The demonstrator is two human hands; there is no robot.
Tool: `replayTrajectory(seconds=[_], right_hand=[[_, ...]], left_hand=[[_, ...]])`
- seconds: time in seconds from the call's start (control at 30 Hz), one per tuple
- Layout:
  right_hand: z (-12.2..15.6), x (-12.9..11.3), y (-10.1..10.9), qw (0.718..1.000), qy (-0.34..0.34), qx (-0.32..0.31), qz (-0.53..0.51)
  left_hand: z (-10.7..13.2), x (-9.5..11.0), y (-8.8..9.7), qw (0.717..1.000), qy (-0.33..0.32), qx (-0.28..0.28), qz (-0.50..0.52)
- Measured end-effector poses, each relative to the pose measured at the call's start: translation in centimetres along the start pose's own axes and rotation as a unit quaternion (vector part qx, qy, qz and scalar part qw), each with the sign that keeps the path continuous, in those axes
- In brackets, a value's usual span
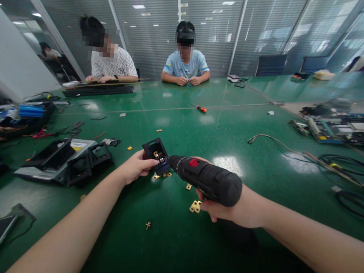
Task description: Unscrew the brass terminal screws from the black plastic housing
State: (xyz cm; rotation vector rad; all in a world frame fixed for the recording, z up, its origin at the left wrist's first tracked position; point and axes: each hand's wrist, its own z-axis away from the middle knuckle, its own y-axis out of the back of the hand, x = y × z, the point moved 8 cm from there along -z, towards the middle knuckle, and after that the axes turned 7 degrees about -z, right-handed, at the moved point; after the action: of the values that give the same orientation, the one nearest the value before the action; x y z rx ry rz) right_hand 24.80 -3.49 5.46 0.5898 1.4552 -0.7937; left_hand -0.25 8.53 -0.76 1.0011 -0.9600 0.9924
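Observation:
My right hand (217, 206) is wrapped round a black cordless drill (210, 180) with a red switch on top. The drill's front end points left, at a small black plastic housing (152, 147) with brass-coloured metal parts inside. My left hand (138, 166) grips that housing by its left side, thumb over the near edge. Whether the drill's bit touches anything inside cannot be made out. Small brass pieces (195, 206) lie on the green table below the drill, and a few more rest under the housing. A tiny brass screw-like piece (148, 225) is nearer to me.
Dismantled black and grey casings (60, 159) lie on the left, by a blue part (34, 111). An orange-handled screwdriver (201, 108) lies mid-table. Cables (352, 170) and a circuit board (353, 127) are on the right. Two people sit working across the table.

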Motion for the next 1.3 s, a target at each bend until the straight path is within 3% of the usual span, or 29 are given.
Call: replayTrajectory(seconds=[1.3], right_hand=[[-0.19, 0.36, 0.24, 0.999, 0.029, -0.014, -0.019]], left_hand=[[-0.26, -0.52, 0.35, 1.000, 0.010, 0.008, 0.009]])
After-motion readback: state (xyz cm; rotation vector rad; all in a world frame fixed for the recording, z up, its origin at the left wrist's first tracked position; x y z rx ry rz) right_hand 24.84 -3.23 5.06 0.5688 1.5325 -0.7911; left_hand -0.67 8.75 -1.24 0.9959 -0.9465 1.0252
